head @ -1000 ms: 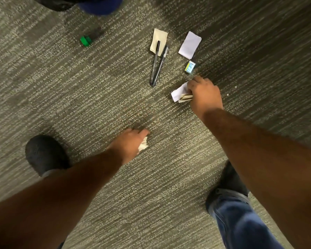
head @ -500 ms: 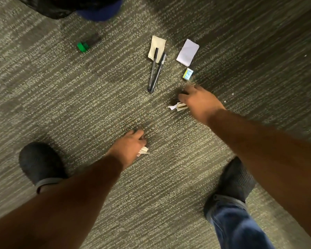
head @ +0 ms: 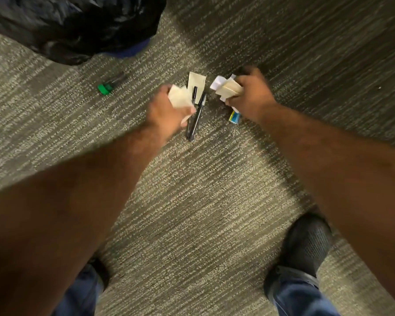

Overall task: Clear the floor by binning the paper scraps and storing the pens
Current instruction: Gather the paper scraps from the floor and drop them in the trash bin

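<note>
My left hand (head: pixel 167 111) is closed around cream paper scraps (head: pixel 180 98), held just left of two black pens (head: pixel 197 114) that lie side by side on the carpet. A cream paper piece (head: pixel 197 82) lies flat under the pens' far ends. My right hand (head: pixel 252 93) grips a bundle of white and cream paper scraps (head: pixel 226 87) to the right of the pens. A small blue and yellow eraser (head: pixel 234 117) lies on the carpet, partly hidden under my right wrist.
A bin with a black plastic liner (head: pixel 78 26) stands at the far left. A marker with a green cap (head: pixel 111 84) lies on the carpet below it. My two dark shoes (head: pixel 308 242) stand at the near edge on grey striped carpet (head: pixel 203 190).
Both hands have lifted off the carpet with their scraps and moved forward to either side of the pens. The white paper piece near the eraser is no longer on the floor. The bin has come into view.
</note>
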`<state>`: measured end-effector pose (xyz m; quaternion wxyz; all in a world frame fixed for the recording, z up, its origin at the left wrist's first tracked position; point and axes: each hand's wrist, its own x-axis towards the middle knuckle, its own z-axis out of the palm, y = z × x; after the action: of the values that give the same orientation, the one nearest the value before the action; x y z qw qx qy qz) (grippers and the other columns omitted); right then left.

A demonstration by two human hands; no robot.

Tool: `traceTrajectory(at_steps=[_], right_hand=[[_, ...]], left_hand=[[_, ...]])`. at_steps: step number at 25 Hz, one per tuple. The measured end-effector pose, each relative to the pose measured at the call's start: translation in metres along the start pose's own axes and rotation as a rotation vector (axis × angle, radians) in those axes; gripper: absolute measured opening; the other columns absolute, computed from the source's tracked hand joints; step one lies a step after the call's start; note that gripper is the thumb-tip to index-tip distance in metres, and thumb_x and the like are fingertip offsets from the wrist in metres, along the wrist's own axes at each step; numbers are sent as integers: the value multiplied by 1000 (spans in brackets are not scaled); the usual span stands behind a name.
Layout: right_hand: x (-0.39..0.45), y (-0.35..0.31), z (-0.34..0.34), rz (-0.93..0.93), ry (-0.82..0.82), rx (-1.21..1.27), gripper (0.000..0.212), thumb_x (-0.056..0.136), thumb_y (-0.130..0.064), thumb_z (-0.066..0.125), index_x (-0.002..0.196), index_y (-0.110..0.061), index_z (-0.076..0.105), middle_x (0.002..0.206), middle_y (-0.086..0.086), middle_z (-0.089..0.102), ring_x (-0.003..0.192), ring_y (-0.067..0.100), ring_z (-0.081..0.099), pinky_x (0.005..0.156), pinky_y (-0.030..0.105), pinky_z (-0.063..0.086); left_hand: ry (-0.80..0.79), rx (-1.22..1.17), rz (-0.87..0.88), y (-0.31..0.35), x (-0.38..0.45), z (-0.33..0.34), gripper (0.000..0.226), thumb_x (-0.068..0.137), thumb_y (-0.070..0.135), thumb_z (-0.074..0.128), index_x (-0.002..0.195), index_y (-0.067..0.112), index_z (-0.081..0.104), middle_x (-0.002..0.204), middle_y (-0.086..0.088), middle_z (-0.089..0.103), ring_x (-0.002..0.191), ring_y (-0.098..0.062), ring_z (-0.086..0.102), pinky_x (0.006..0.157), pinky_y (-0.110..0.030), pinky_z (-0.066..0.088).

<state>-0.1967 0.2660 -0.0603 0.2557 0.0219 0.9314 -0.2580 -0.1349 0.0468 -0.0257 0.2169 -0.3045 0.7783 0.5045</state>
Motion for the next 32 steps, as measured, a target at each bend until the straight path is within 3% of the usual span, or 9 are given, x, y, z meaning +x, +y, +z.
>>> traceTrajectory(at_steps=[5,9,12,15,18,21,23,28,32], right_hand=[[11,-8,2,-22,29,-282,30,88,-7,75,117,-13,77,153,19,43,134,44,43,114,37,41],[6,-8,9,-21,62,-329,42,89,9,65,125,-11,72,140,20,61,137,43,45,117,44,39],[9,-1,13,-5,75,-290,43,88,14,62,120,-14,73,124,18,67,126,39,51,110,42,44],[13,1,17,97,81,-192,44,87,9,67,120,-19,72,140,27,59,134,45,49,118,48,44],[12,1,18,185,67,-60,44,92,6,65,124,-23,72,154,25,45,141,44,46,123,49,39],[5,-5,3,129,81,6,33,87,-1,72,116,-17,74,129,21,67,118,34,62,103,34,52],[-3,-19,-19,143,83,149,32,83,-6,81,113,-13,73,110,10,75,101,25,69,91,34,57],[-42,-93,-73,61,-27,605,43,82,-4,85,118,-19,67,105,5,74,90,22,72,74,42,62],[-76,-160,-108,-46,-59,739,31,91,-5,77,112,-23,63,100,-1,72,91,17,70,75,38,62]], left_hand=[[-32,68,-133,44,66,9,66,80,1,88,138,6,58,125,-8,69,98,-25,73,69,-39,68],[16,153,-133,47,80,10,65,80,1,89,138,5,61,130,-11,70,105,-28,74,63,-34,67],[50,331,56,37,76,12,57,79,4,89,131,13,68,123,-6,74,105,-26,74,72,-35,67],[-38,497,324,25,67,15,62,86,4,82,140,29,64,132,1,66,111,-21,68,84,-30,63],[-21,641,429,27,67,19,61,89,9,80,145,22,60,141,-5,63,124,-25,63,104,-38,57],[29,407,201,37,60,17,63,88,10,82,147,13,59,135,-4,68,117,-22,67,95,-34,60],[95,151,67,42,48,8,55,85,11,86,137,10,66,121,1,73,105,-17,71,85,-33,64],[184,-377,-123,72,-19,-30,43,81,12,91,120,8,74,103,-1,79,92,-20,78,79,-41,67],[272,-523,-99,110,-78,-70,34,81,18,91,110,17,74,99,3,80,90,-15,78,82,-37,65]])
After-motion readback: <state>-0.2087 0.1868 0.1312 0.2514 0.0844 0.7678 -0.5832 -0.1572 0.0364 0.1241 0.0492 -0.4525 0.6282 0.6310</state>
